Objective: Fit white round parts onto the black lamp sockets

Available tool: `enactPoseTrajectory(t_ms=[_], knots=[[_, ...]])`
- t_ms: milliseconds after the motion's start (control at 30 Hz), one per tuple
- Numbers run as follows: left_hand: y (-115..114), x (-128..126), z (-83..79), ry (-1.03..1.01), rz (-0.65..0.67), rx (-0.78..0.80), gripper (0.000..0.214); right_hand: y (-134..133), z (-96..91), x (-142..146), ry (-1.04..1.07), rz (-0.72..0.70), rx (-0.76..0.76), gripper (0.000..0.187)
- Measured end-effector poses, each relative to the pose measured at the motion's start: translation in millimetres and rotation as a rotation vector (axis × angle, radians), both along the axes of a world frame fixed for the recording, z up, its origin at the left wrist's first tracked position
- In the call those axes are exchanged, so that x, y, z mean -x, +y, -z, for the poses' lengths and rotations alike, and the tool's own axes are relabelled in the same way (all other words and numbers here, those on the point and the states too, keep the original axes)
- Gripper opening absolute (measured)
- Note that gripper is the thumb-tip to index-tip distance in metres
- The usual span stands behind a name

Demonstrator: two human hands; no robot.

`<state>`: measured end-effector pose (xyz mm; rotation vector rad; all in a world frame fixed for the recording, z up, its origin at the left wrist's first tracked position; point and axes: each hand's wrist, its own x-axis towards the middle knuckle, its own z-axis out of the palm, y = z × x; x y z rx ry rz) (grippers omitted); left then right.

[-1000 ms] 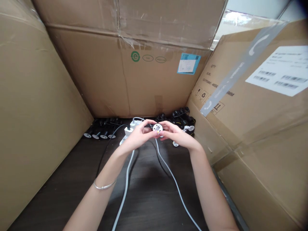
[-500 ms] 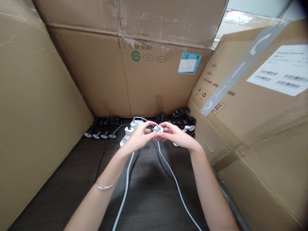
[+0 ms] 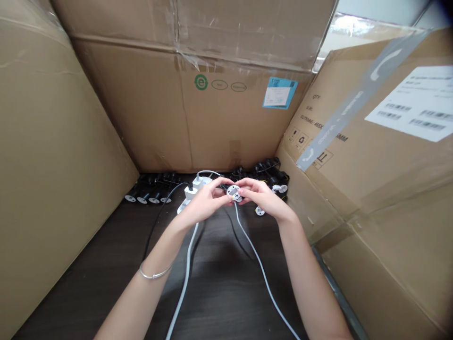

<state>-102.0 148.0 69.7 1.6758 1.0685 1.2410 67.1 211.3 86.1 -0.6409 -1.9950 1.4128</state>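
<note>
Beside a white power strip [image 3: 190, 194], the left hand [image 3: 201, 203] and right hand [image 3: 264, 200] gripped a small round white plastic piece [image 3: 233, 192] by its edge, above the dark table [image 3: 219, 293]. It looked light and hard, so its rim seemed the best place to hold.

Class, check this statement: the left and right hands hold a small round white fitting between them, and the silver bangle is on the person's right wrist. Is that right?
No, the silver bangle is on the left wrist, not the right, as the head view shows. The left hand and right hand do hold the small round white fitting between them.
</note>
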Motion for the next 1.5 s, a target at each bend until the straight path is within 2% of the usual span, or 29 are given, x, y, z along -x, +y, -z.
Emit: enactPoseTrajectory(t_ms=[167,300,467,667,833,1033,1300,1500], knots=[[-3,1,-1.0,0.073,-0.047,-0.019,0.04,-1,-0.5,1,0.042,0.015,-0.05,0.024],[-2,-2,-1.5,0.043,-0.039,-0.022,0.039,-4,-3.9,-3,0.025,0.003,-0.094,0.027],[0,-3,-1.9,0.001,-0.027,-0.021,0.037,-6,-3.9,-4,-0.031,0.073,-0.204,0.026],[-1,1,0.3,0.032,-0.022,-0.03,0.039,-4,-1.6,0,-0.019,0.064,-0.207,0.027],[-1,1,0.8,0.086,-0.061,-0.026,0.039,-3,-1.4,-2,-0.076,0.059,-0.267,0.029],[1,0,1.5,0.115,-0.122,-0.045,0.029,-8,-5.2,-3,-0.076,0.003,-0.177,0.03],[-1,-1,-1.1,0.108,-0.132,-0.071,0.03,-10,-4.6,-1,-0.052,-0.039,-0.096,0.028],[-2,-1,-2.1,0.078,-0.109,-0.074,0.031,-11,-2.2,4,-0.007,0.006,-0.105,0.024]])
